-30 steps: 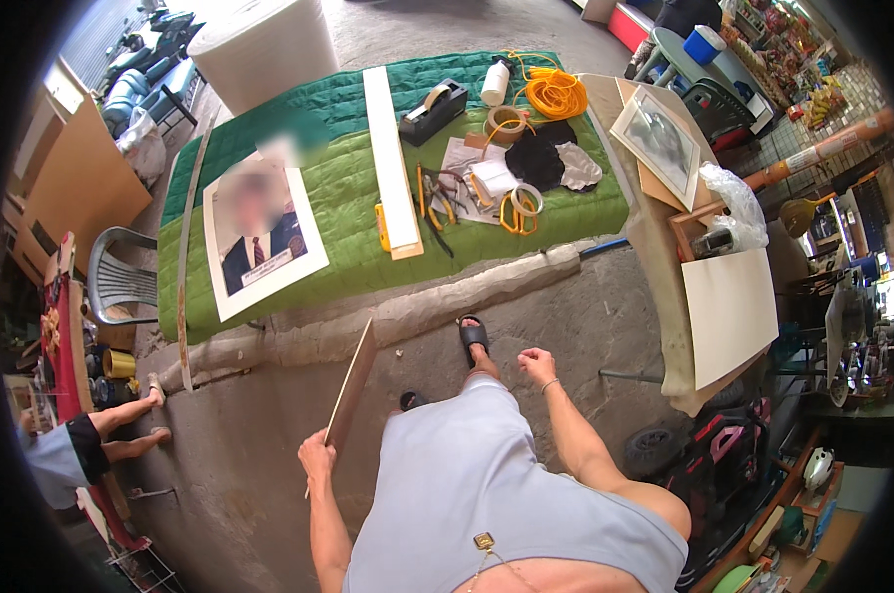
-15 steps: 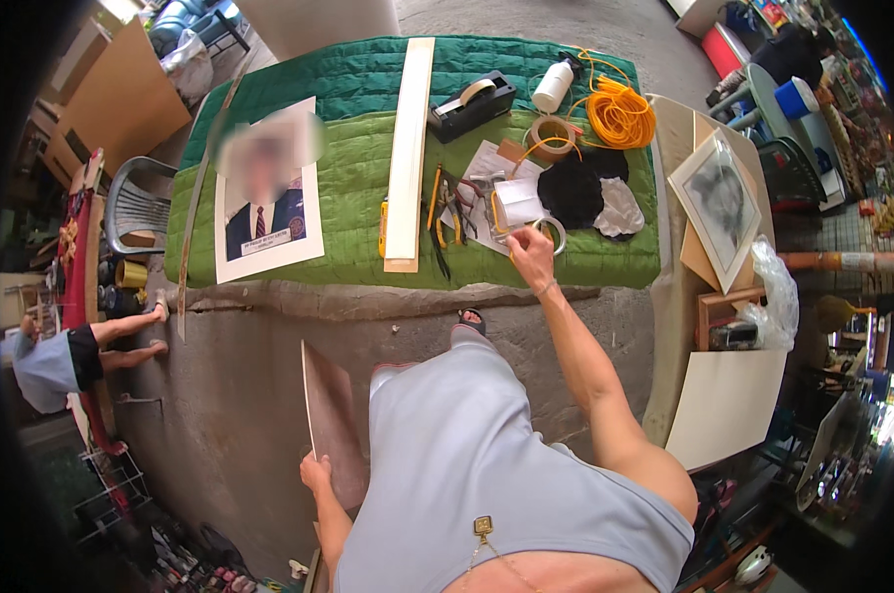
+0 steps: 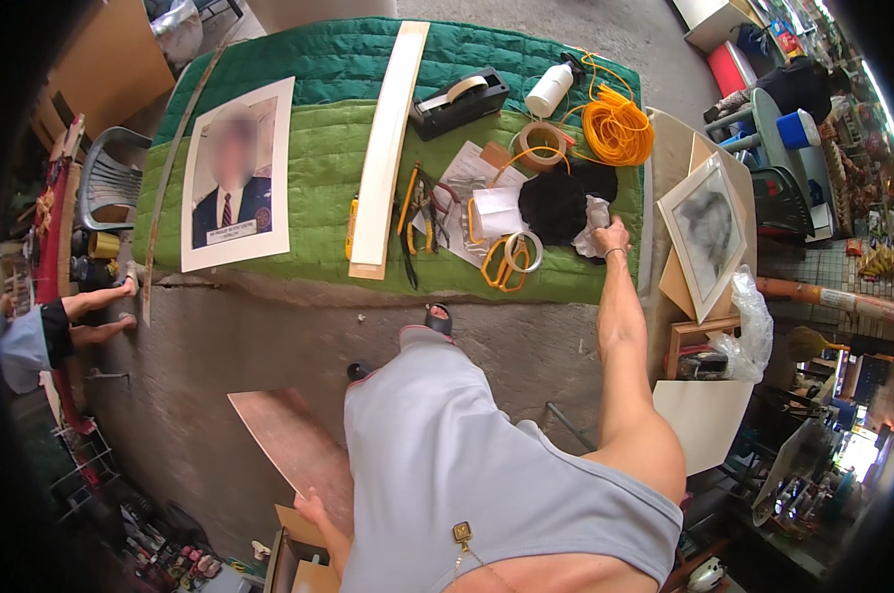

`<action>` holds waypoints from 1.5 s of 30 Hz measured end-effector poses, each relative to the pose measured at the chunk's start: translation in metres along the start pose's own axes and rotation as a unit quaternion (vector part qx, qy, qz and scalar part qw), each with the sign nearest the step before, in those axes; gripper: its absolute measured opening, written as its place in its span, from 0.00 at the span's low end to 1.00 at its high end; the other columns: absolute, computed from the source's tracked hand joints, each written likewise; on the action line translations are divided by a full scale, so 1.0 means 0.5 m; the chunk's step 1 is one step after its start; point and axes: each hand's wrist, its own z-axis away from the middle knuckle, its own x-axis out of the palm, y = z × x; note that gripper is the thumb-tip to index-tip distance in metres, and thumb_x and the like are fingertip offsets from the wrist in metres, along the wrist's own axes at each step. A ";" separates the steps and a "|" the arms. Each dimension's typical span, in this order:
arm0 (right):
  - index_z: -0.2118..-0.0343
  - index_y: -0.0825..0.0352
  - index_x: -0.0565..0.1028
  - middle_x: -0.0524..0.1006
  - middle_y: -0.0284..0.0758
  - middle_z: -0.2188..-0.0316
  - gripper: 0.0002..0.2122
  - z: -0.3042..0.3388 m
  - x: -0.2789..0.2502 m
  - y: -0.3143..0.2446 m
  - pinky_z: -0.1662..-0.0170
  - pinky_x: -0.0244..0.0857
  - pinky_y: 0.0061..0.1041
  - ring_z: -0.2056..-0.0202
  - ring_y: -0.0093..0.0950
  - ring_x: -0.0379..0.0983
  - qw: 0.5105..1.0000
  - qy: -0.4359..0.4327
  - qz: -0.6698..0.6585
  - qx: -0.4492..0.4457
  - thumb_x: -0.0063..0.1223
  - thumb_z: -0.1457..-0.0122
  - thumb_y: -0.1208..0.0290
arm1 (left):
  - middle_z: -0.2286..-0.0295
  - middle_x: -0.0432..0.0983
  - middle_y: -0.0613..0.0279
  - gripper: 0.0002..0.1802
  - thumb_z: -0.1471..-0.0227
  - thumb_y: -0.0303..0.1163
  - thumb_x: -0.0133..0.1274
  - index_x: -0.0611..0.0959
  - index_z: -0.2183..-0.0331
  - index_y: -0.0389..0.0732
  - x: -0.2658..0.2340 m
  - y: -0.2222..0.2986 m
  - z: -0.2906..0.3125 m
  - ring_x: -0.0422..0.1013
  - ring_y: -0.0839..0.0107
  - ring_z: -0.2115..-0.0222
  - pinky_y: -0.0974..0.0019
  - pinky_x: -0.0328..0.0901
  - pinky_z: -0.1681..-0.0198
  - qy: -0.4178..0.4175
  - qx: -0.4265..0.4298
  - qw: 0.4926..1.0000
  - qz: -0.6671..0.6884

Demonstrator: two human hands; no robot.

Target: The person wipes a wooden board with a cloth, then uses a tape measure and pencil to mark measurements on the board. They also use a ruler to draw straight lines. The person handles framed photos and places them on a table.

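Low at my left side, my left hand (image 3: 311, 507) is closed on the edge of a thin reddish-brown board (image 3: 299, 442), held tilted beside my leg. My right hand (image 3: 613, 235) reaches to the near right corner of the quilted table and grips a crumpled whitish cloth (image 3: 595, 215). Left of that cloth lies a round black cloth (image 3: 553, 208). Orange-handled scissors (image 3: 507, 286) and a roll of clear tape (image 3: 540, 259) sit near the front edge, beside a folded white paper (image 3: 496, 211).
A green quilt (image 3: 319, 208) covers the table. On it lie a portrait print (image 3: 232, 222), a long white strip (image 3: 390, 148), pliers (image 3: 427, 212), a tape dispenser (image 3: 462, 104), a white bottle (image 3: 549, 91) and an orange cord coil (image 3: 617, 127). A framed picture (image 3: 706, 222) leans at the right.
My right hand has moved right from beside the clear tape roll to the whitish cloth. The scissors now show next to the tape. The board in my left hand has swung outward to the left.
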 end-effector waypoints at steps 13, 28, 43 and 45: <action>0.50 0.71 0.67 0.72 0.42 0.54 0.22 0.067 -0.009 0.005 0.52 0.69 0.39 0.58 0.35 0.72 0.837 0.128 -0.490 -0.209 0.52 0.50 0.73 | 0.64 0.81 0.50 0.20 0.56 0.39 0.62 0.83 0.61 0.38 -0.005 -0.088 -0.048 0.76 0.55 0.61 0.56 0.69 0.57 0.011 0.041 0.989 0.143; 0.48 0.69 0.71 0.73 0.37 0.55 0.21 1.138 0.186 -0.521 0.50 0.62 0.27 0.52 0.29 0.69 0.561 -0.475 -0.323 -0.596 0.52 0.47 0.82 | 0.69 0.82 0.52 0.16 0.51 0.31 0.60 0.82 0.60 0.34 -0.240 -0.136 -0.026 0.78 0.69 0.69 0.66 0.69 0.64 0.107 -0.014 0.923 0.370; 0.73 0.63 0.78 0.76 0.39 0.64 0.13 1.998 0.453 -0.200 0.53 0.65 0.36 0.59 0.41 0.72 0.079 -0.534 -0.430 -0.724 0.48 0.61 0.85 | 0.75 0.80 0.57 0.12 0.53 0.29 0.63 0.83 0.67 0.33 -0.218 -0.428 0.048 0.74 0.75 0.73 0.67 0.67 0.72 0.317 -0.202 0.815 0.441; 0.73 0.61 0.77 0.73 0.39 0.68 0.13 1.971 0.514 -0.095 0.55 0.65 0.37 0.62 0.42 0.71 -0.050 -0.661 -0.120 -0.739 0.48 0.61 0.85 | 0.80 0.74 0.63 0.13 0.51 0.34 0.63 0.83 0.70 0.33 -0.200 -0.471 0.080 0.67 0.77 0.78 0.69 0.62 0.76 0.417 -0.277 0.704 0.504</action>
